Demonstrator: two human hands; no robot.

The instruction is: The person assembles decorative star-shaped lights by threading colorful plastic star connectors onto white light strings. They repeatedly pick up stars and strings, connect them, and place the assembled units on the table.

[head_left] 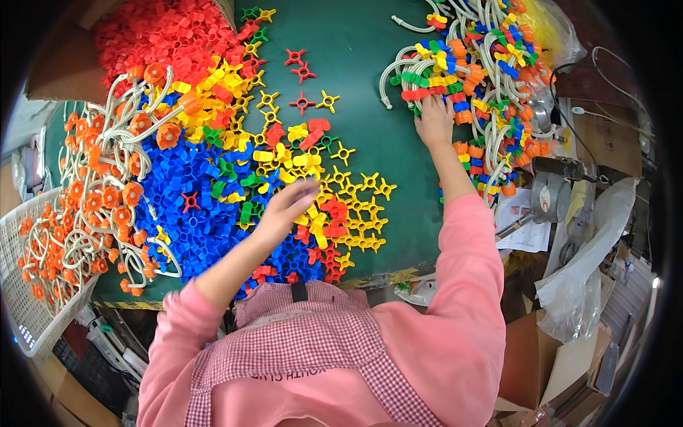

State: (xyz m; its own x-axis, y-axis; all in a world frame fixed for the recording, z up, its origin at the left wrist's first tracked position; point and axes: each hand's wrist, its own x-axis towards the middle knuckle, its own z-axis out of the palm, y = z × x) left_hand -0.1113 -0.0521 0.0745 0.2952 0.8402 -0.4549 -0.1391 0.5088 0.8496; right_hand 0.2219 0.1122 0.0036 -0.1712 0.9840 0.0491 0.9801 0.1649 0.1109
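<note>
My left hand [284, 210] hovers over loose yellow star-shaped plastic pieces [302, 162], its fingers stretched out and slightly blurred; I see nothing held in it. Across the table, my right hand [435, 122] has its fingers closed on a white rope strung with coloured plastic pieces [421, 92], at the near edge of a heap of similar strung ropes [491, 92]. The fingertips are partly hidden among the pieces. Beside my left forearm lies a large pile of blue pieces [188, 206]. Several loose yellow stars [370, 206] are spread to the right of the left hand.
Red pieces [167, 43] spill from a cardboard box [64, 71] at the far left. White ropes with orange end caps [92, 199] overflow a white basket [53, 320]. All this covers much of the green table [398, 156]. A metal machine [551, 196] stands right, near plastic wrap [576, 277].
</note>
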